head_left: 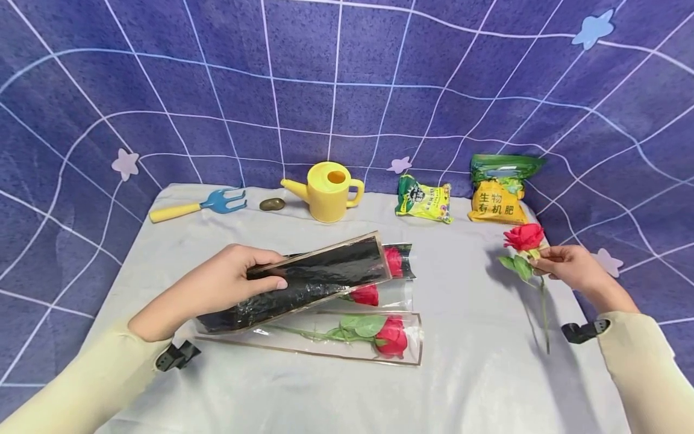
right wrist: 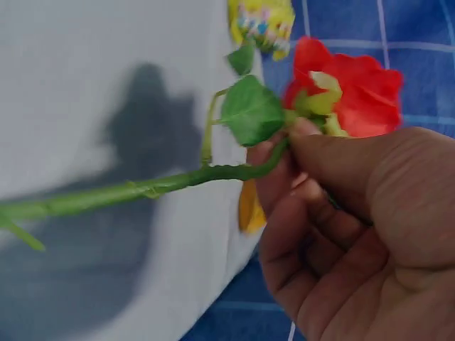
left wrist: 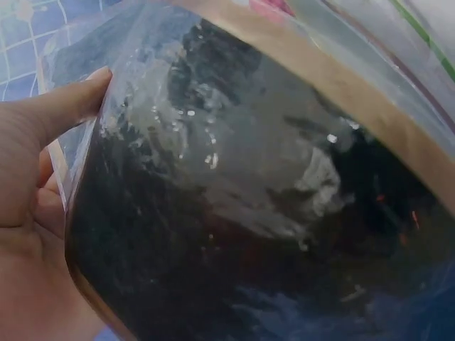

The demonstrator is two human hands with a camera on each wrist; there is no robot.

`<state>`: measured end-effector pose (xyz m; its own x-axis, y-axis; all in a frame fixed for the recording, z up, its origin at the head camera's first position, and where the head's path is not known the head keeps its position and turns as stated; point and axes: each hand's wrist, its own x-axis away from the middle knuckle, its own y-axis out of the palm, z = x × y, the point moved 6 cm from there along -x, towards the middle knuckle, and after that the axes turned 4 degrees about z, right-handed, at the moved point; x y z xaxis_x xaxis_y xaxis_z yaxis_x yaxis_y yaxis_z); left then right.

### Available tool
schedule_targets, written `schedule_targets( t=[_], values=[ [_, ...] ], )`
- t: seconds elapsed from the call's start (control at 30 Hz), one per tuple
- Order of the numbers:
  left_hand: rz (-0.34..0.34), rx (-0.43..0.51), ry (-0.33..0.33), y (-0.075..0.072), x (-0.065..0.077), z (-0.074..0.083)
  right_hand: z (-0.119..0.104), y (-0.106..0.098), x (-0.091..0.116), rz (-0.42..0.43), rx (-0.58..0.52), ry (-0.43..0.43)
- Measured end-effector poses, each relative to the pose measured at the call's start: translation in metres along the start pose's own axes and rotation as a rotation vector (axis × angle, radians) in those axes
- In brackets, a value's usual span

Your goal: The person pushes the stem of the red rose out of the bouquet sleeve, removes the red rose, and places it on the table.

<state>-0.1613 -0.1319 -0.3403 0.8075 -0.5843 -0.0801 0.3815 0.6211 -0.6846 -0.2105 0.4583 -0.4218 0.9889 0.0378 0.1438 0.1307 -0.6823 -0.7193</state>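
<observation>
My left hand grips the edge of a black-backed flower sleeve with a gold border, thumb on top and fingers behind. In the left wrist view the glossy sleeve fills most of the picture. Beneath it lie wrapped red roses; the nearest rose shows whole in its clear sleeve, while others are partly covered. At the right, my right hand pinches a loose red rose by the stem just under its bloom. The green stem hangs down, with a leaf beside the fingers.
Along the back stand a blue fork with yellow handle, a dark stone, a yellow watering can, a green-yellow packet and a yellow fertilizer bag. Behind the white-covered table hangs a purple grid cloth.
</observation>
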Motion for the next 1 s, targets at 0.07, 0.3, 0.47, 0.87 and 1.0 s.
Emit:
schedule_targets(
  t=[0.07, 0.3, 0.47, 0.87, 1.0],
  values=[
    [0.001, -0.003, 0.001, 0.001, -0.001, 0.0, 0.009, -0.002, -0.001, -0.017, 0.031, 0.013],
    [-0.014, -0.002, 0.025, 0.006, -0.002, 0.0, 0.021, 0.004, -0.007, -0.025, 0.036, 0.051],
    [-0.021, 0.006, 0.024, 0.008, -0.002, -0.002, 0.03, 0.007, -0.013, -0.01, 0.134, 0.085],
    [-0.027, 0.005, 0.016, 0.01, -0.001, -0.004, 0.063, 0.014, -0.017, -0.022, 0.258, 0.128],
    [-0.038, 0.014, 0.01, 0.011, -0.002, -0.005, 0.059, 0.014, -0.017, -0.017, 0.312, 0.131]
  ],
)
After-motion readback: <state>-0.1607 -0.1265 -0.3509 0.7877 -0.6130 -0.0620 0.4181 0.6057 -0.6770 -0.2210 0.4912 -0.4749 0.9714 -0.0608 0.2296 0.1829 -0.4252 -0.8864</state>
